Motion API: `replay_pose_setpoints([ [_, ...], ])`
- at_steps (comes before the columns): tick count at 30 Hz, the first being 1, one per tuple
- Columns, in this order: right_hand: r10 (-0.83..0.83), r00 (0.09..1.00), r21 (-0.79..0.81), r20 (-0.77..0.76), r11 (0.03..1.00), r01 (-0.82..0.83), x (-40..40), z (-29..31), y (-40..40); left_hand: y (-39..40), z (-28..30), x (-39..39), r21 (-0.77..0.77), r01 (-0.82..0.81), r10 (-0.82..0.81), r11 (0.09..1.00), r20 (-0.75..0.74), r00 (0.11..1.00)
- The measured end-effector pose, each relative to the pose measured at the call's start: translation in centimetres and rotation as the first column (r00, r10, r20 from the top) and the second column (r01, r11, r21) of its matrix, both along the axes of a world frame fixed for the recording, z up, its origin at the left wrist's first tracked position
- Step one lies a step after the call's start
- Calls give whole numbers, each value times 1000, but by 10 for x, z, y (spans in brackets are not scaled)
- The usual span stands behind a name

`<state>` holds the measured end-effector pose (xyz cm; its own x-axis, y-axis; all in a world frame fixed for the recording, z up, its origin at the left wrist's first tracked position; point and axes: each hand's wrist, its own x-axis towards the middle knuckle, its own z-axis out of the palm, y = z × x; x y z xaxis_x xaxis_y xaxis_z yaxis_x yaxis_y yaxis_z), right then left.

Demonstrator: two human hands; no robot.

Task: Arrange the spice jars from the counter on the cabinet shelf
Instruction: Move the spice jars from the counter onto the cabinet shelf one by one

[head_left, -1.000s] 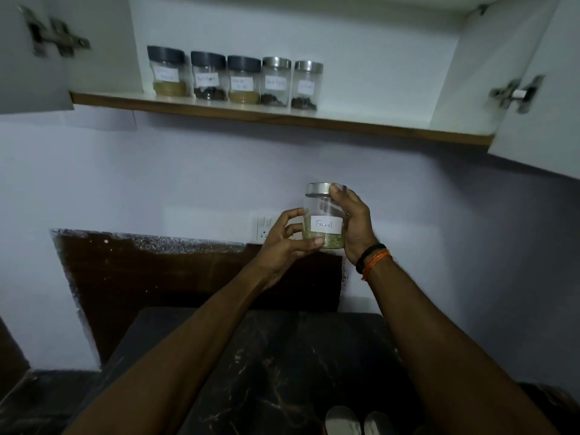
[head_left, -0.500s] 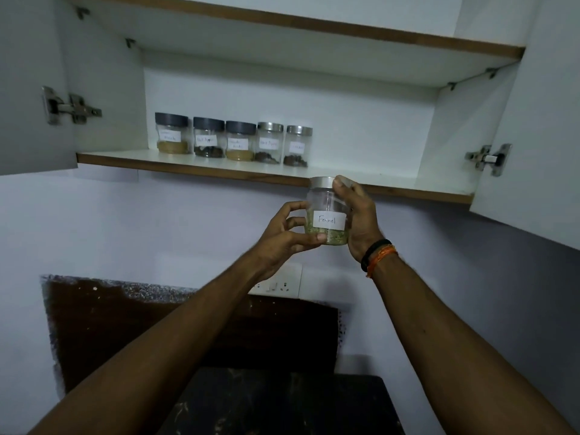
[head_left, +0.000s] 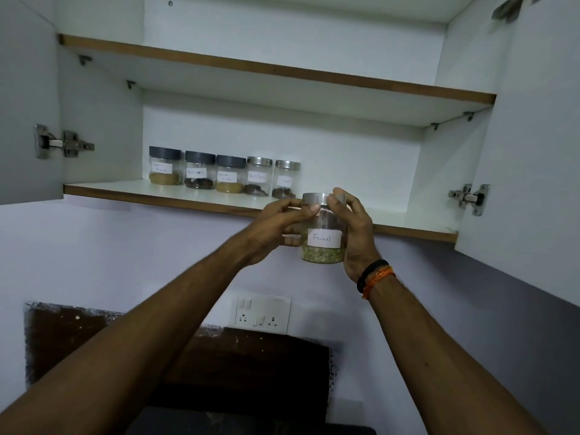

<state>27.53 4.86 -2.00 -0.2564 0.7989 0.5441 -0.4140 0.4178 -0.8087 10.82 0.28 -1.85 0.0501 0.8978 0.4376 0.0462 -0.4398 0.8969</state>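
On the lower shelf (head_left: 194, 196) stand five jars (head_left: 230, 178); both hands' fingers (head_left: 309, 209) clasp one Fennel jar (head_left: 323, 233).

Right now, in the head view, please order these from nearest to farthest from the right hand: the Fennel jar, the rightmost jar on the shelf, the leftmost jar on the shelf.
1. Fennel jar: held in the right hand.
2. Rightmost shelf jar: just up-left of the hand.
3. Leftmost shelf jar: far left end of the row.

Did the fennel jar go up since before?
Yes. The fennel jar rose: earlier it sat well below the shelf edge, beside the wall socket; now its lid reaches that edge.
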Motion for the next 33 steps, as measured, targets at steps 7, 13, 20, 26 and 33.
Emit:
replay_pose_setpoints([
  [7,-6,1000,2,-23,1000,6,-2,16,15,13,46,-2,27,21,-17,999,-153,988],
  [13,-22,999,33,-24,999,23,-4,37,25,31,68,-4,166,15,26,986,-242,970],
  [20,-338,939,-2,-61,941,339,-3,50,52,58,94,-17,221,26,26,975,-231,973],
  [26,-769,625,235,135,638,733,-6,33,81,89,109,-36,206,4,54,978,-277,959],
  [33,-919,169,718,356,384,580,-5,20,118,124,103,-44,149,-14,61,989,-316,947],
])
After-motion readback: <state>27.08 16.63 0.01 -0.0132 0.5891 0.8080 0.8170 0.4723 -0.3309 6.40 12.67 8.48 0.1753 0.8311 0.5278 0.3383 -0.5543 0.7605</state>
